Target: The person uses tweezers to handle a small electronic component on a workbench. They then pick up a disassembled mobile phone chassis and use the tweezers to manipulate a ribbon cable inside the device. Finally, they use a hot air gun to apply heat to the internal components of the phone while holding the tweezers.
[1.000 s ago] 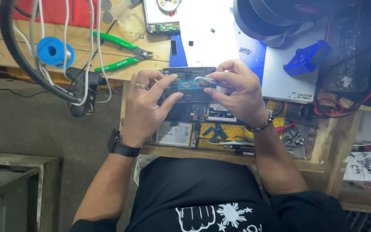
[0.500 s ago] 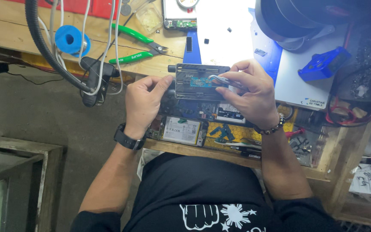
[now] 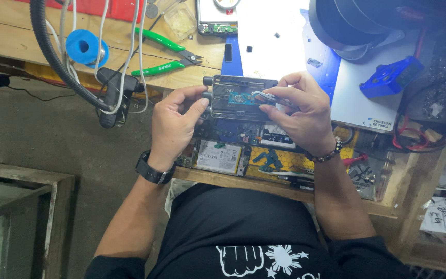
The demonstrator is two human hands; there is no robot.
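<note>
Compared with the earlier view half a second before, both hands stayed on the dark rectangular metal board-holding fixture (image 3: 241, 98), and the fixture remained in the same place relative to the bench; the camera framing shifted only slightly. The left hand's thumb lay closer against the fixture's left end than before.

The left hand (image 3: 175, 121) was closed around the left end of the fixture, thumb on the front face and fingers wrapped behind. The right hand (image 3: 301, 111) pinched a pair of silver metal tweezers (image 3: 264, 96), fingers together on the tool, with the tips resting on the small blue-green circuit board (image 3: 242, 98) clamped in the fixture's centre. The fixture was held just above the near edge of the wooden workbench (image 3: 11, 31), over an opened phone (image 3: 218, 155) with its battery exposed.

Count: one fixture, one circuit board, one pair of tweezers, one green-handled cutter (image 3: 163, 54), one blue spool (image 3: 84, 47), one blue plastic block (image 3: 391, 77).
</note>
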